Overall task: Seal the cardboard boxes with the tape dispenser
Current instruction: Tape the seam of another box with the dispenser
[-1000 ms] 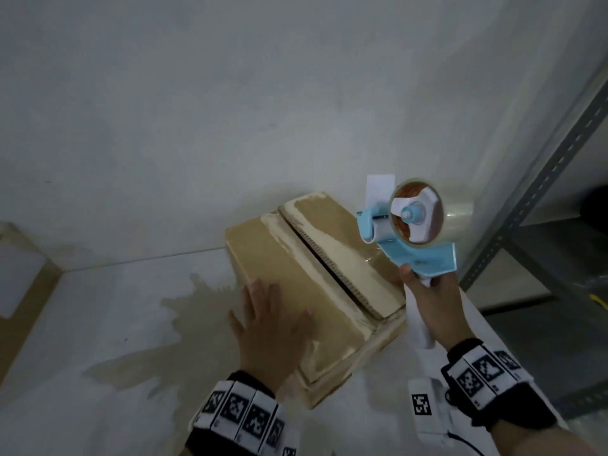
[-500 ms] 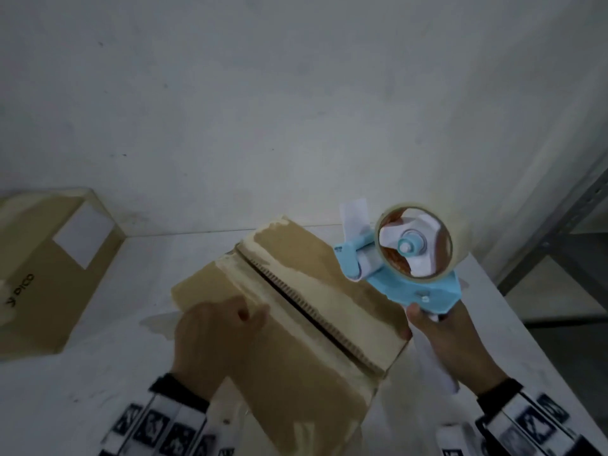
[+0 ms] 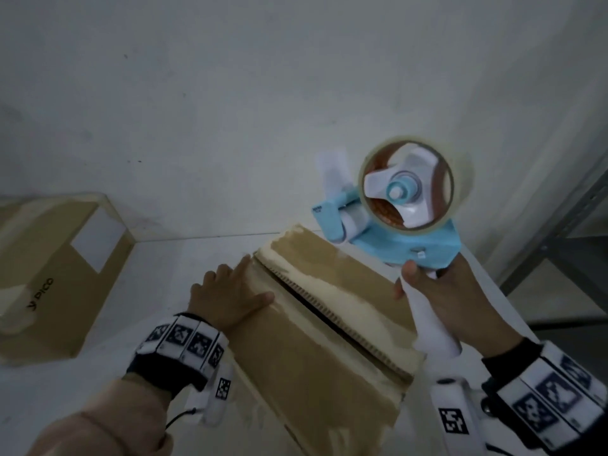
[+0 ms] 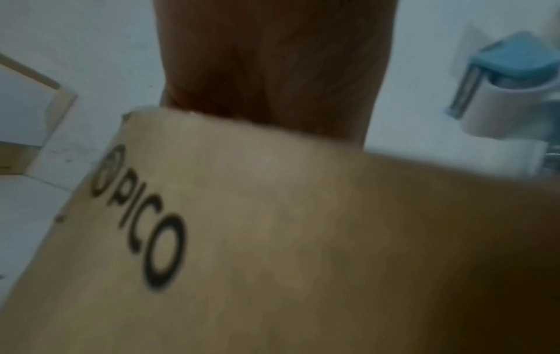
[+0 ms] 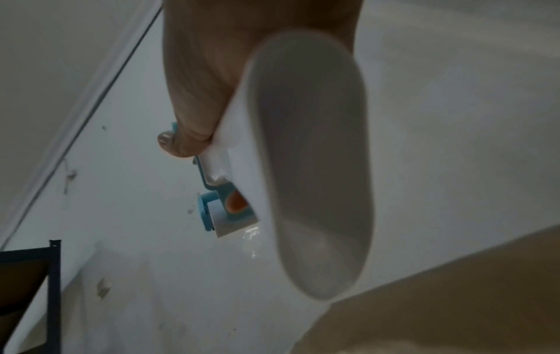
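Tape dispenser [image 3: 404, 222] is hovering at the upper right of the frame, above the far end of the cardboard box [image 3: 316, 340], with the right hand [image 3: 437, 297] wrapping its white handle. The left hand [image 3: 227, 297] is lying flat, fingers straight, on the box's left flap at centre frame. The open seam [image 3: 329, 311] is showing no fresh tape, so sealing is probably just starting; lowering the dispenser's front onto the seam's far end seems next.

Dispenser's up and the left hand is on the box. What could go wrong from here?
1. The flaps of the box gape along the seam; tape laid now may bridge an open gap.
2. The left hand lies flat beside that seam, close to the dispenser's likely path.
3. The right hand holds it high, so its first touch may land off-line.
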{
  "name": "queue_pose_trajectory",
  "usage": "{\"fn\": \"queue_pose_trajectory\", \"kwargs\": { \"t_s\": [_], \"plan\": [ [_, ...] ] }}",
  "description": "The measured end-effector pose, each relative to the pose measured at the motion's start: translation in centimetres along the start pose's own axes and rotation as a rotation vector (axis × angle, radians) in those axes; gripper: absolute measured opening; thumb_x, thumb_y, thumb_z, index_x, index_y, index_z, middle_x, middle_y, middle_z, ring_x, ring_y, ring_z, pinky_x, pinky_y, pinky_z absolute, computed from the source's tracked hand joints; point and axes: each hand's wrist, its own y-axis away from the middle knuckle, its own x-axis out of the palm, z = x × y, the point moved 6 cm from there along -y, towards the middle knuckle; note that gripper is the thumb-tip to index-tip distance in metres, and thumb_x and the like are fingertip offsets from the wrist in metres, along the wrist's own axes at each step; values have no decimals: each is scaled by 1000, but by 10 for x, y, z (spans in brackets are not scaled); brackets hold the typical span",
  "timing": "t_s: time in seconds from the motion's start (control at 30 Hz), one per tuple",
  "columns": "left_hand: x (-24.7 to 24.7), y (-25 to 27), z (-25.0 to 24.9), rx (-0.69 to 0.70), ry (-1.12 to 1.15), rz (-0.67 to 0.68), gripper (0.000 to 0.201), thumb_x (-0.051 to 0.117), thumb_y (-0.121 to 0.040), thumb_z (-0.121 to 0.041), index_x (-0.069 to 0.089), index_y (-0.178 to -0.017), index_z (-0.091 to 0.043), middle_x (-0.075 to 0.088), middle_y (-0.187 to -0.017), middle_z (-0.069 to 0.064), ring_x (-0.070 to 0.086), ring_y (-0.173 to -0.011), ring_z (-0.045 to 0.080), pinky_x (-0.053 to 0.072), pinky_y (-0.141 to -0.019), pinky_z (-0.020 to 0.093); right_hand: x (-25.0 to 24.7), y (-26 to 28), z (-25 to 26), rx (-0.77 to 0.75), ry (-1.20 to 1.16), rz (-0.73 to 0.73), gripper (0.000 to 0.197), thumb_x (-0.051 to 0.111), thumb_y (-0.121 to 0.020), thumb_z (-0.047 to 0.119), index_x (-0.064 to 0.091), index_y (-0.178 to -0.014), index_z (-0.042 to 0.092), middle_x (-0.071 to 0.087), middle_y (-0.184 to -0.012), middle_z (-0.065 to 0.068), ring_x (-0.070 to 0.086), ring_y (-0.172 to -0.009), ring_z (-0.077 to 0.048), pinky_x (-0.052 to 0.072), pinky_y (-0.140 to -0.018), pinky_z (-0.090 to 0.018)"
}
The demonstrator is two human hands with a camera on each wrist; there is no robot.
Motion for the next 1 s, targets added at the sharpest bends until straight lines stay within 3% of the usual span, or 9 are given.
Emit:
{"fn": "queue_pose_trajectory", "kwargs": {
  "t_s": [0.07, 0.13, 0.2, 0.33, 0.37, 0.47, 0.57, 0.77, 1.0],
  "plan": [
    [5, 10, -1, 12, -16, 23, 86, 38, -75, -76, 9, -144, -33, 35, -138, 11, 38, -125, 32, 35, -101, 45, 15, -10, 4, 3, -8, 24, 62, 73, -63, 61, 65, -94, 7, 64, -85, -19, 60, -63, -34, 53, -56, -28],
    [7, 16, 3, 15, -26, 31, 80, 39, -78, -72, 18, -142, -28, 40, -132, 12, 45, -119, 31, 39, -98, 40, 28, -18, 7, 27, -39, 59, 72, 76, -60, 57, 60, -96, -4, 64, -85, -19, 62, -70, -31, 55, -60, -28],
    [-6, 19, 6, 66, 6, -21, 67, 35, -83, -67, 33, -133, -23, 45, -125, 11, 50, -111, 30, 44, -93, 38, 41, -24, 7, 65, -73, 122, 62, 81, -57, 49, 62, -96, 4, 67, -84, -8, 63, -74, -21, 56, -60, -27],
    [-67, 32, -8, 385, 433, -443, 59, 14, -95, -55, 53, -104, -11, 54, -104, 9, 50, -86, 22, 52, -71, 33, 63, -31, 3, 119, -196, 280, 31, 84, -58, 28, 71, -86, 33, 71, -82, 12, 65, -74, -2, 55, -65, -21],
    [-74, 31, -8, 371, 613, -420, 50, 21, -97, -47, 56, -96, -11, 57, -98, 8, 53, -83, 21, 50, -70, 33, 68, -32, 0, 120, -192, 293, 31, 83, -59, 22, 72, -86, 33, 72, -82, 12, 66, -77, -2, 54, -66, -20],
    [-60, 19, -13, 202, 1076, -38, 33, 31, -100, -24, 56, -79, -16, 60, -83, 5, 55, -71, 17, 42, -64, 26, 76, -37, -8, 129, -185, 276, 33, 71, -62, 10, 72, -90, 26, 72, -86, 8, 67, -81, -6, 53, -64, -19],
    [-53, 14, -22, 183, 1174, 138, 31, 35, -98, -24, 58, -79, -15, 61, -77, 3, 56, -61, 14, 39, -61, 25, 82, -42, -15, 136, -229, 286, 34, 70, -62, 7, 72, -88, 28, 72, -84, 9, 67, -79, -6, 53, -65, -19],
    [-70, 7, -19, 240, 1321, 154, 22, 44, -96, -17, 60, -81, -15, 63, -74, 1, 63, -58, 6, 50, -62, 23, 87, -51, -14, 83, -249, 325, 31, 82, -59, 25, 71, -86, 35, 72, -79, 14, 66, -75, 0, 53, -65, -17],
    [-78, 0, -15, 162, 1497, 266, 31, 36, -97, -12, 63, -81, -11, 67, -68, 2, 64, -55, 8, 55, -57, 21, 83, -53, -17, 61, -233, 352, 34, 77, -63, 13, 71, -84, 39, 70, -80, 19, 65, -76, 3, 53, -67, -15]
  ]
}}
